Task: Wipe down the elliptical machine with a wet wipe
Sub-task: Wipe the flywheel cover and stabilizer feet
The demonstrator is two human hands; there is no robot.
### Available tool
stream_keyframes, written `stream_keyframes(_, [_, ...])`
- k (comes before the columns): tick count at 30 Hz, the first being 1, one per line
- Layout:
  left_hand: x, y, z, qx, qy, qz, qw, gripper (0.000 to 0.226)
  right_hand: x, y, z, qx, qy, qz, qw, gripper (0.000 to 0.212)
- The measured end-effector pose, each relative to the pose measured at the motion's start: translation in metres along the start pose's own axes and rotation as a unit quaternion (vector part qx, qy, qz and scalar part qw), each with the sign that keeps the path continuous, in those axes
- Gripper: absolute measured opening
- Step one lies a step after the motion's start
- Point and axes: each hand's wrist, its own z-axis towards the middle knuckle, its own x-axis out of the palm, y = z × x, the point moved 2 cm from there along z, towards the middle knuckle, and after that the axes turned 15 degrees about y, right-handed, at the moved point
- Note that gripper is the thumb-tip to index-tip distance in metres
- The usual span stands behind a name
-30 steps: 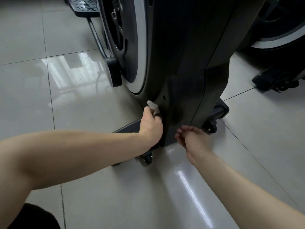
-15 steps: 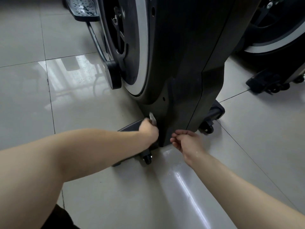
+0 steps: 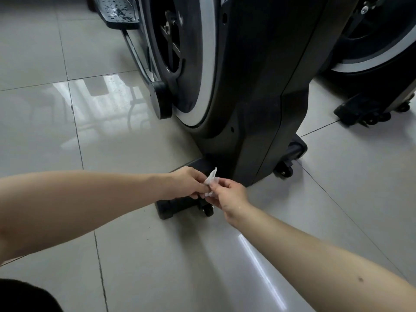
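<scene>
The wiping is paused at this moment: the wet wipe (image 3: 211, 179), small and crumpled, is off the elliptical machine (image 3: 258, 86) and held in the air between both hands, low down just in front of the foot of the dark housing and above the base bar (image 3: 177, 204) that rests on the floor (image 3: 67, 113). The left hand (image 3: 189, 182) pinches it from one side with curled fingers (image 3: 199, 185), and the right hand (image 3: 231, 195) pinches its other side, fingers (image 3: 219, 183) bent round the cloth, so both have hold of it and neither is free. This looks like a refold or a hand-over, though which one cannot be told. How much has been cleaned is hard to judge, since the housing is dark and shows no wet streaks. The hands being at the lowest part of the housing suggests that this area is the one in hand. Plenty seems left: the pedal (image 3: 119, 10) at the far end of the machine shows specks on its tread, and the flywheel (image 3: 202, 64) with its pale rim, the base bar and its caster wheel (image 3: 208, 210) show no sign of wiping. A second machine (image 3: 371, 52) stands well apart on the right.
</scene>
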Motion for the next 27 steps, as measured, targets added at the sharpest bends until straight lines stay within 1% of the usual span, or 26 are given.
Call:
stream_keyframes(1, [-0.002,0.004,-0.005,-0.009,0.01,-0.003,1.0,0.009,0.005,-0.006,0.002,0.004,-0.013,-0.02,1.0,0.007])
stream_keyframes(3, [-0.012,0.014,-0.011,-0.052,-0.008,0.021,0.998,0.013,0.011,-0.016,0.008,0.016,-0.038,-0.087,0.995,0.004])
stream_keyframes(4, [-0.02,0.019,-0.013,-0.079,-0.031,0.039,0.996,0.015,0.013,-0.017,0.009,0.014,-0.051,-0.127,0.99,0.008])
stream_keyframes(5, [-0.028,0.025,-0.014,-0.101,-0.055,0.055,0.992,0.016,0.014,-0.016,0.011,0.006,-0.062,-0.172,0.983,0.017])
stream_keyframes(6, [-0.037,0.032,-0.015,-0.121,-0.076,0.079,0.987,0.017,0.015,-0.012,0.012,-0.006,-0.067,-0.225,0.972,0.023])
stream_keyframes(7, [-0.045,0.038,-0.017,-0.137,-0.092,0.111,0.98,0.018,0.018,-0.006,0.014,-0.022,-0.064,-0.283,0.957,0.023])
stream_keyframes(9, [-0.06,0.05,-0.021,-0.161,-0.106,0.181,0.965,0.021,0.026,0.009,0.023,-0.052,-0.046,-0.381,0.922,0.014])
stream_keyframes(10, [-0.065,0.056,-0.023,-0.172,-0.107,0.213,0.956,0.022,0.03,0.015,0.031,-0.073,-0.039,-0.408,0.909,0.011])
stream_keyframes(13, [-0.078,0.072,-0.026,-0.194,-0.106,0.284,0.933,0.023,0.037,0.026,0.058,-0.122,-0.033,-0.459,0.879,0.014])
stream_keyframes(14, [-0.08,0.078,-0.026,-0.2,-0.102,0.298,0.928,0.021,0.04,0.026,0.067,-0.132,-0.025,-0.495,0.859,0.023])
stream_keyframes(15, [-0.082,0.083,-0.026,-0.201,-0.099,0.31,0.924,0.018,0.042,0.022,0.076,-0.136,-0.016,-0.548,0.825,0.032])
stream_keyframes(17, [-0.086,0.093,-0.025,-0.204,-0.095,0.329,0.917,0.016,0.045,0.004,0.088,-0.109,-0.019,-0.659,0.744,0.045])
stream_keyframes(18, [-0.089,0.096,-0.026,-0.208,-0.093,0.335,0.914,0.02,0.048,-0.006,0.092,-0.092,-0.028,-0.681,0.726,0.051])
stream_keyframes(20, [-0.096,0.103,-0.026,-0.221,-0.089,0.333,0.912,0.027,0.06,-0.028,0.089,-0.088,-0.023,-0.702,0.706,0.064])
stream_keyframes(21, [-0.1,0.105,-0.026,-0.225,-0.087,0.336,0.911,0.028,0.072,-0.04,0.081,-0.098,0.002,-0.706,0.701,0.069])
stream_keyframes(22, [-0.104,0.108,-0.027,-0.232,-0.086,0.338,0.908,0.029,0.084,-0.051,0.073,-0.122,0.049,-0.714,0.688,0.074])
stream_keyframes(23, [-0.107,0.111,-0.028,-0.24,-0.082,0.34,0.906,0.031,0.092,-0.06,0.065,-0.138,0.102,-0.729,0.663,0.077])
stream_keyframes(24, [-0.11,0.114,-0.029,-0.251,-0.076,0.345,0.901,0.034,0.093,-0.066,0.06,-0.151,0.146,-0.748,0.63,0.078])
stream_keyframes(25, [-0.113,0.117,-0.03,-0.263,-0.07,0.355,0.894,0.037,0.088,-0.063,0.061,-0.164,0.158,-0.769,0.597,0.075])
stream_keyframes(26, [-0.116,0.121,-0.033,-0.274,-0.063,0.366,0.887,0.038,0.08,-0.056,0.069,-0.183,0.14,-0.782,0.58,0.069])
stream_keyframes(27, [-0.118,0.124,-0.035,-0.281,-0.055,0.375,0.882,0.039,0.069,-0.045,0.079,-0.197,0.1,-0.783,0.582,0.065])
